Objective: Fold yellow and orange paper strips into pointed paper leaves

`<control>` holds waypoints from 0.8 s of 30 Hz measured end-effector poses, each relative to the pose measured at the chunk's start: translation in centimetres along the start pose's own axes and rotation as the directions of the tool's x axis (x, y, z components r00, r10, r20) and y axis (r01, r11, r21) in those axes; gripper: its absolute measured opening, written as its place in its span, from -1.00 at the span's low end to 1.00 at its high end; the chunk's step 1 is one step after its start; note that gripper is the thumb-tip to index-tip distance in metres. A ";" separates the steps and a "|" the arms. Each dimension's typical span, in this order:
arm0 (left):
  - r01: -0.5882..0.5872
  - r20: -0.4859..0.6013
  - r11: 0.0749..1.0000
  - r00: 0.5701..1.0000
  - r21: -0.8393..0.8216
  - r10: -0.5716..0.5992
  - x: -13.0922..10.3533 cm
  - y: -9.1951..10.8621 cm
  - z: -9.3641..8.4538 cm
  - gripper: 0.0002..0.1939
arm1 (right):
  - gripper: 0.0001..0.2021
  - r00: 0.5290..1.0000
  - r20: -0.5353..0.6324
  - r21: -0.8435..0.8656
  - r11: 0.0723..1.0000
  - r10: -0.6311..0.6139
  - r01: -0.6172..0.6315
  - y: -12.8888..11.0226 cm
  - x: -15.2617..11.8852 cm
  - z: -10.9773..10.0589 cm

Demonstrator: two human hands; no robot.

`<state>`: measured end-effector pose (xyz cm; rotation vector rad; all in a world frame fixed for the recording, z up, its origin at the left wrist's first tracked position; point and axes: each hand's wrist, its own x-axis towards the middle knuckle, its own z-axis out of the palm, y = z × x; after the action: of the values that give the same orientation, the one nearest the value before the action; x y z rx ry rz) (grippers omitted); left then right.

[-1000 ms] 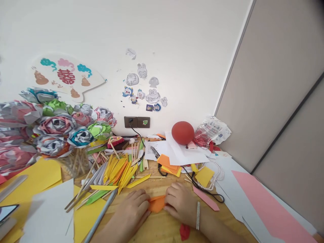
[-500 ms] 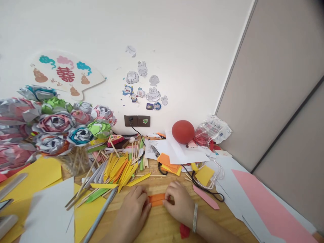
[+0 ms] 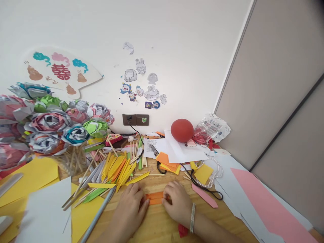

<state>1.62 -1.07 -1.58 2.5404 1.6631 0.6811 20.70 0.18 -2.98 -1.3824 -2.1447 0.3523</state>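
Observation:
A small strip of orange paper [image 3: 155,198] with a lengthwise crease lies low over the wooden table between my hands. My left hand [image 3: 133,206] pinches its left end with thumb and fingers. At the other end, my right hand [image 3: 177,204] grips the paper with curled fingers; a silvery bracelet circles that wrist. Just beyond my left hand is a pile of folded yellow paper strips [image 3: 118,168]. A bit of red material [image 3: 183,231] lies partly hidden under my right wrist.
Paper flowers [image 3: 50,123] crowd the left. A grey-blue rod [image 3: 98,216] lies beside my left forearm. A red balloon [image 3: 182,130] rests at the back, with orange and yellow paper pieces [image 3: 168,162] nearer. Pink paper [image 3: 268,202] and white sheets cover the right side.
The view has shifted slightly, so the surroundings appear a little further left. Both hands keep hold of the orange paper, and its lengthwise crease shows a little wider.

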 end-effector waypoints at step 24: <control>0.048 0.092 0.997 0.994 0.068 -0.054 0.4 0.3 -0.6 -0.84 | -0.64 0.861 0.267 -0.184 0.854 -0.433 0.487 2.2 0.0 -3.9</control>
<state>1.76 -0.99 -0.87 2.5203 1.7405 0.5045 24.62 0.78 -0.91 -0.9235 -2.6901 0.0449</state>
